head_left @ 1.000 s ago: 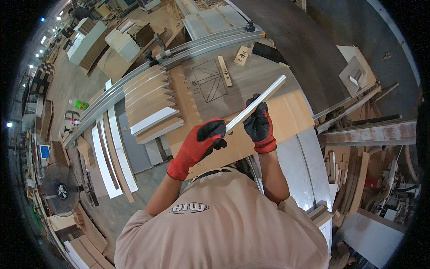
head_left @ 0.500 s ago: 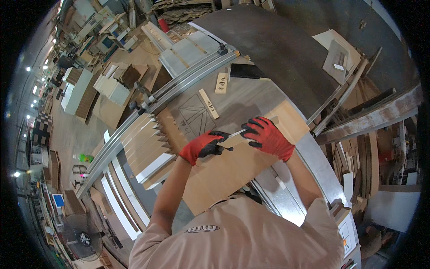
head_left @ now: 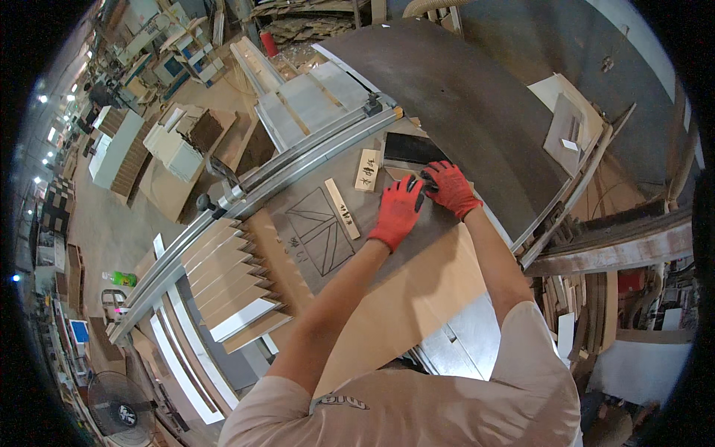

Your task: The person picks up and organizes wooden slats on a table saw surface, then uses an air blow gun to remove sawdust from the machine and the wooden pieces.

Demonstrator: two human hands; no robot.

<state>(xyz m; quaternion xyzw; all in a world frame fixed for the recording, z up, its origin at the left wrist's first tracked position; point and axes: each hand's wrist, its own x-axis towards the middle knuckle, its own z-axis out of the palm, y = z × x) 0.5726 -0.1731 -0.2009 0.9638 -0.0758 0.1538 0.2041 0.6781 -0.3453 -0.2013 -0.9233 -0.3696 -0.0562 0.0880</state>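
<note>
Both my hands wear red gloves with black fingers and reach to the far part of the grey work board (head_left: 298,208). My left hand (head_left: 400,212) and my right hand (head_left: 450,189) are side by side, their bent fingertips nearly meeting just short of a black panel (head_left: 410,149). Their fingers look closed, and whatever is between them is hidden. A small tan edge (head_left: 395,173) shows beside my left fingertips; I cannot tell whether it is held. Left of my hands lie two pale wood pieces with dark handwriting, a wider block (head_left: 366,170) and a narrow strip (head_left: 342,208).
Stacked tan boards (head_left: 231,276) with pointed ends lie on the left. Beyond them runs a metal rail (head_left: 283,167). A large brown sheet (head_left: 402,298) is nearest my body. A dark table (head_left: 447,82) spreads at the back; a fan (head_left: 123,410) stands lower left.
Both hands have moved forward, away from my body, to the black panel. The pale thin strip that was between them is no longer plainly visible. My view has shifted slightly.
</note>
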